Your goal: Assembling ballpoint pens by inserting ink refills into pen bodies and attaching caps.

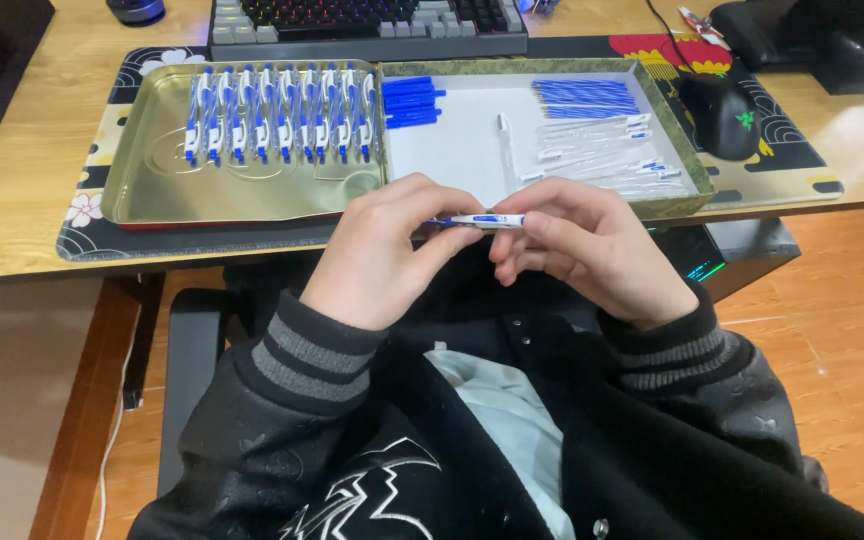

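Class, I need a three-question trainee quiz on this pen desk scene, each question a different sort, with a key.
1. True or false: both hands grip one white-and-blue pen.
2. Where does the row of finished white-and-blue pens lie? A) gold metal tray B) white-lined box C) keyboard
3. Which hand is nearer the black mouse?

Key: 1 true: left hand and right hand hold its ends. 2 A. 3 right.

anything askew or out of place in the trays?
Mostly tidy. One white pen barrel lies alone on the white tray, upright between the blue caps and the clear barrels. Both hands, left hand and right hand, hold one pen.
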